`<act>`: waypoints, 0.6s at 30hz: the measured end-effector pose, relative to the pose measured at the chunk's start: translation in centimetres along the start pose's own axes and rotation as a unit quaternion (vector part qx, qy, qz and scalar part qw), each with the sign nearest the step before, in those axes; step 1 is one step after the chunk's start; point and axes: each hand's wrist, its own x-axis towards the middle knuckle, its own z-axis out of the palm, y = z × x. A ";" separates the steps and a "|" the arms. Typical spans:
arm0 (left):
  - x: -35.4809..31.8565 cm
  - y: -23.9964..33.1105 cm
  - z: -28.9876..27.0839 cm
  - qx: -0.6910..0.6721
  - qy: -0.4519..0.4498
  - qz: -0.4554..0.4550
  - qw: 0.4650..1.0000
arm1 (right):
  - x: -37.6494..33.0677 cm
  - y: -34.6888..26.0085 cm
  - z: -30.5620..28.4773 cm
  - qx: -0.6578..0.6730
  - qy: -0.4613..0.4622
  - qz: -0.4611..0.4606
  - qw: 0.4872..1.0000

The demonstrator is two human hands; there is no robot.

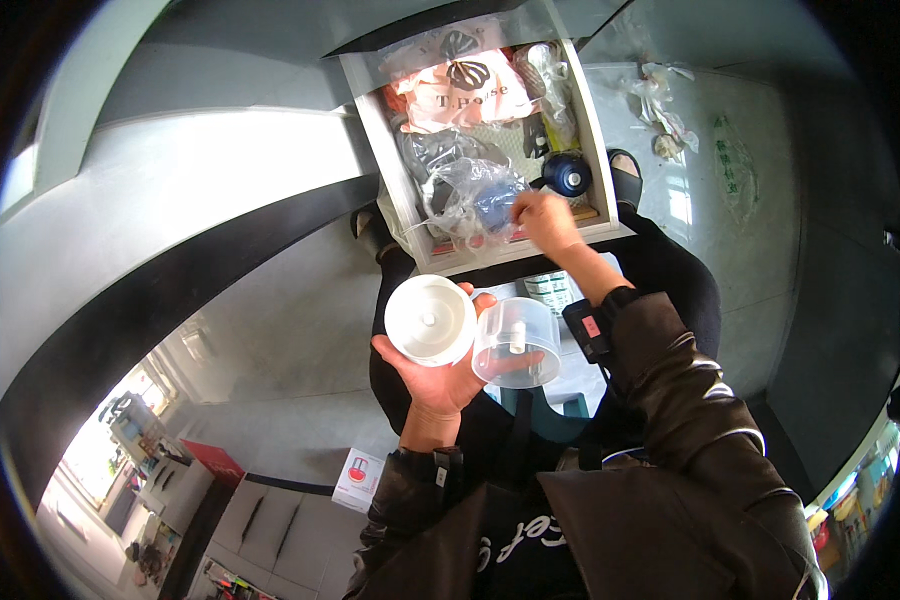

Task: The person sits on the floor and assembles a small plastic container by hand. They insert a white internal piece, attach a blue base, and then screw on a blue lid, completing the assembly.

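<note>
Centre, my half-curled left hand (438, 378) holds tub (428, 325) and cup (542, 335); above, my right hand (548, 220) curls by bag (462, 205), grip unclear.

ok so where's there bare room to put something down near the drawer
Bare grey tile floor lies left, between the black strip and the black-trousered left leg. A smaller patch lies right of the right leg, below the flat clear bag with green print in view. Crowded: the open white drawer, packed with plastic bags beside the right hand.

Free air above the drawer (594, 140), plastic bag (460, 190) and blue container (568, 176) close beside right hand (547, 222)
</note>
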 end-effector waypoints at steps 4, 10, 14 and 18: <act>0.9 0.2 -0.7 0.007 -0.025 -0.001 1.000 | 1.0 2.1 -2.4 -0.225 0.225 0.010 0.948; 1.4 0.6 -1.3 -0.052 -0.024 -0.037 0.998 | 4.1 6.2 -1.3 -0.530 0.146 -0.046 0.834; 1.7 1.2 -1.9 -0.078 -0.039 -0.049 0.995 | 5.6 8.3 -1.6 -0.562 0.135 -0.053 0.814; 1.8 1.3 -1.7 -0.080 -0.013 -0.032 0.996 | 5.6 7.1 -2.7 -0.541 0.066 -0.037 0.838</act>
